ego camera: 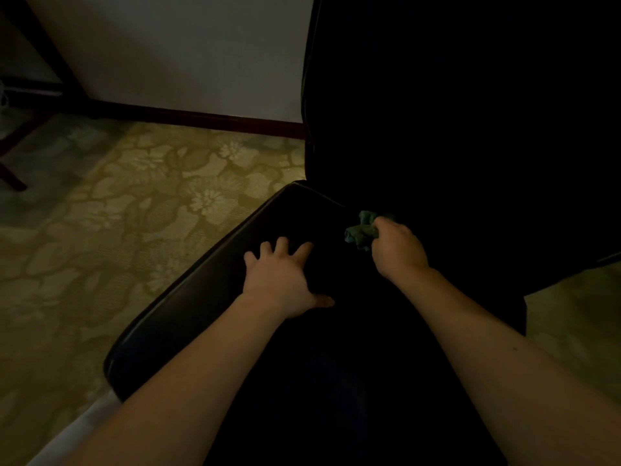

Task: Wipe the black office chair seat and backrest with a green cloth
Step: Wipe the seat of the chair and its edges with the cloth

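Observation:
The black office chair fills the centre and right of the head view. Its seat (208,307) runs from lower left toward the upright backrest (453,112). My left hand (282,280) lies flat on the seat with fingers spread, holding nothing. My right hand (396,250) is closed around a bunched green cloth (361,232), pressed at the crease where seat meets backrest. Much of the chair is too dark to make out.
A yellow-green floral carpet (117,213) covers the floor left of the chair. A pale wall with a dark red skirting board (201,117) stands behind. Dark wooden furniture legs (20,136) stand at the far left. Something pale (90,422) lies at the bottom left.

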A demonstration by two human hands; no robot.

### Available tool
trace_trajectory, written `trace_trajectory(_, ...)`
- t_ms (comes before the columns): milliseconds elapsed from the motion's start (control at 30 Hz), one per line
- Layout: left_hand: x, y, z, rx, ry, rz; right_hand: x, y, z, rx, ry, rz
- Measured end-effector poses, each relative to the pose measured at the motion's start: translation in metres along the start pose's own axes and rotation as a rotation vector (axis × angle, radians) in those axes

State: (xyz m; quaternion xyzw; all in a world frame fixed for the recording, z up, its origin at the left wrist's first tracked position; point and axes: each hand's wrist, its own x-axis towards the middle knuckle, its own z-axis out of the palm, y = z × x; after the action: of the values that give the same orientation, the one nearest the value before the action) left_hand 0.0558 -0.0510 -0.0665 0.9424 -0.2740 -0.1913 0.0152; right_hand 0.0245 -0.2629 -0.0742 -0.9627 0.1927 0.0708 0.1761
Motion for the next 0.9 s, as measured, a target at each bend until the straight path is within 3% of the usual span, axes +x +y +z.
trace_trajectory(367,0.001,-0.008,0.015,-0.041,-0.133,-0.051,0.017,-0.035,0.017,-0.079,0.095,0.060)
trace_trajectory(633,-0.009,-0.007,0.020,-0.088,-0.099,-0.087,0.034,-0.057,0.029,-0.103,0.094,-0.110)
trace_trajectory(900,-0.018,-0.004,0.019,-0.077,-0.088,-0.094,0.022,-0.042,0.015,-0.053,0.081,0.012)
